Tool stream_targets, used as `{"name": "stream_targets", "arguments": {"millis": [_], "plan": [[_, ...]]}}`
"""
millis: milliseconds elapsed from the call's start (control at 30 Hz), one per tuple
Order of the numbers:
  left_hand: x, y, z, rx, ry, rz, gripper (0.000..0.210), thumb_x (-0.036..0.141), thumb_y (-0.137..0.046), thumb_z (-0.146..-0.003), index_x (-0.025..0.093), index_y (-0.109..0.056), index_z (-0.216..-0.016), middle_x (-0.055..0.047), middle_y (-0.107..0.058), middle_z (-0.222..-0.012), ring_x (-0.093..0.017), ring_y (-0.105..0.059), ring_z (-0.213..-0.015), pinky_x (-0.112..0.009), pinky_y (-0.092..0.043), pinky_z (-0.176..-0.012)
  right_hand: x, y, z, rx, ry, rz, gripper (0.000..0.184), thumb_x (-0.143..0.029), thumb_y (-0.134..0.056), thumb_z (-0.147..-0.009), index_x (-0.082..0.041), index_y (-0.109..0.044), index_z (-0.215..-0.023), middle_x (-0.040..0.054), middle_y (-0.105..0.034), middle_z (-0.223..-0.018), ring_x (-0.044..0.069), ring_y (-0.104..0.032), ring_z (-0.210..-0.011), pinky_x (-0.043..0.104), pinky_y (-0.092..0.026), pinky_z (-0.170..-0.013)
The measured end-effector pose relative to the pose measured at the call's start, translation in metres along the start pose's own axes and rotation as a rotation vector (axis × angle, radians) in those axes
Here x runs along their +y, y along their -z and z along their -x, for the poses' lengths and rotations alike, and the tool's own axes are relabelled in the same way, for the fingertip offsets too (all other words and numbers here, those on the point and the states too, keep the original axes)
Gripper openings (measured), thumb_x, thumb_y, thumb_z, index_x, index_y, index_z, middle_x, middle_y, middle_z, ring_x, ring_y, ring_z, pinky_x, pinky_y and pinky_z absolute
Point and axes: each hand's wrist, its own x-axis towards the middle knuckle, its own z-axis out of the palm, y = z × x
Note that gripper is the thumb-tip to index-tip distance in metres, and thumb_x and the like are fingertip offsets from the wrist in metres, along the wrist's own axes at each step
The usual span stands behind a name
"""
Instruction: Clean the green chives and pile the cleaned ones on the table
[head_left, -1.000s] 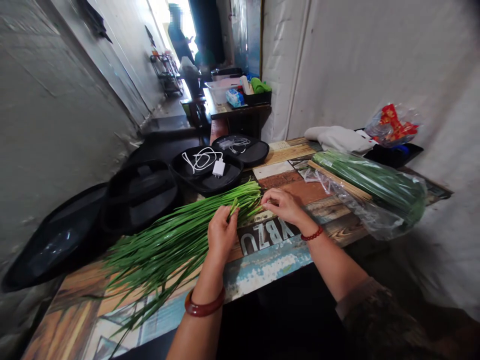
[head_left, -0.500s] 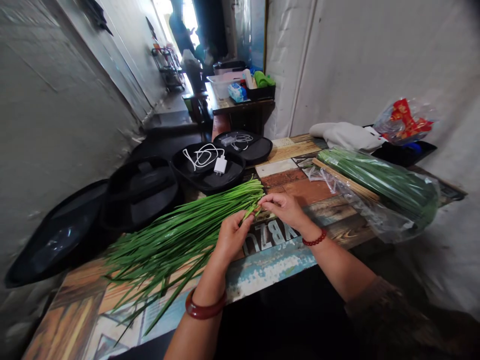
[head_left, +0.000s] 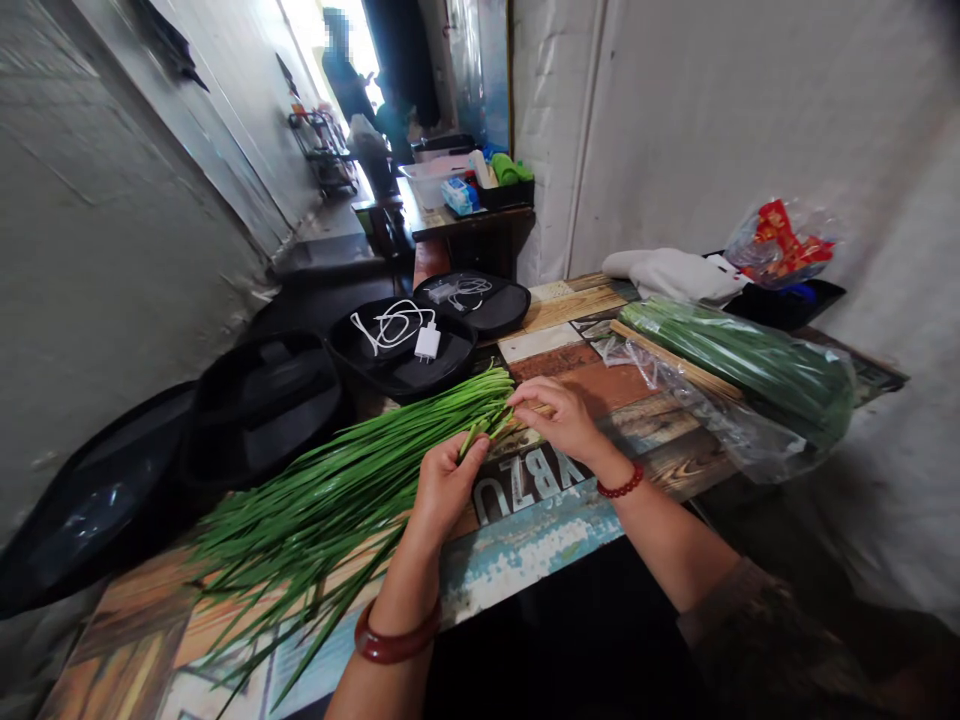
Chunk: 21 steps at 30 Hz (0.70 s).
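A: Left hand (head_left: 446,490) has a few stalks (head_left: 474,436) gripped between thumb and fingers!
B: And the right hand (head_left: 559,420)?
A: Fingertips drawn together, right at the stalk ends. Whether they're pinching a scrap, I can't tell. Looks to me like picking over those ends, a few at a time.
B: So the next move?
A: Calls for a steady left grip and a light, precise right pinch, I'd say.
B: Where's the main pile of greens (head_left: 330,470)?
A: On the table (head_left: 525,535), left of the hands, leaf tips fanning toward the near edge.
B: Any room?
A: Chairs (head_left: 262,400) crowd the far side; rightward, there's tabletop before the bag (head_left: 780,440).
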Motion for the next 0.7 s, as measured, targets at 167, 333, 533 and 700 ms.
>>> {"name": "stream_targets", "arguments": {"millis": [167,333,533,700], "plan": [[0.001,-0.001,0.000,-0.001,-0.040,-0.057,0.031,0.041,-0.055,-0.085,0.016,-0.058,-0.067,0.004,-0.046,-0.063,-0.010,-0.040,-0.062,-0.021,-0.033,-0.060,-0.001,-0.002,0.000,-0.079,0.107,0.149,0.005,-0.020,-0.064,-0.083,-0.024,-0.068,-0.084,0.0026,-0.068,-0.094,0.020,-0.060,-0.097,0.038,-0.042,-0.091],[0.002,-0.002,0.000,0.014,-0.076,-0.107,0.031,0.039,-0.053,-0.086,0.016,-0.055,-0.065,0.004,-0.046,-0.064,-0.010,-0.040,-0.063,-0.021,-0.032,-0.060,-0.003,-0.005,0.001,-0.089,0.058,-0.059,0.007,-0.020,-0.059,-0.086,-0.022,-0.064,-0.080,0.0037,-0.065,-0.094,0.017,-0.060,-0.095,0.033,-0.045,-0.088],[0.003,-0.001,0.000,0.016,-0.091,-0.167,0.032,0.039,-0.052,-0.086,0.017,-0.055,-0.064,0.004,-0.044,-0.061,-0.010,-0.040,-0.061,-0.022,-0.032,-0.059,-0.005,-0.012,0.003,-0.079,-0.154,-0.403,0.014,-0.032,-0.055,-0.090,-0.020,-0.059,-0.084,0.0035,-0.063,-0.093,0.016,-0.059,-0.090,0.030,-0.046,-0.084],[0.003,-0.001,0.000,0.057,-0.120,-0.214,0.031,0.037,-0.050,-0.087,0.017,-0.055,-0.063,0.003,-0.049,-0.062,-0.011,-0.045,-0.062,-0.021,-0.034,-0.060,0.003,0.000,0.002,0.129,-0.271,-0.318,0.021,-0.035,-0.048,-0.093,-0.020,-0.061,-0.084,0.0035,-0.064,-0.088,0.017,-0.060,-0.088,0.030,-0.046,-0.085]]}}
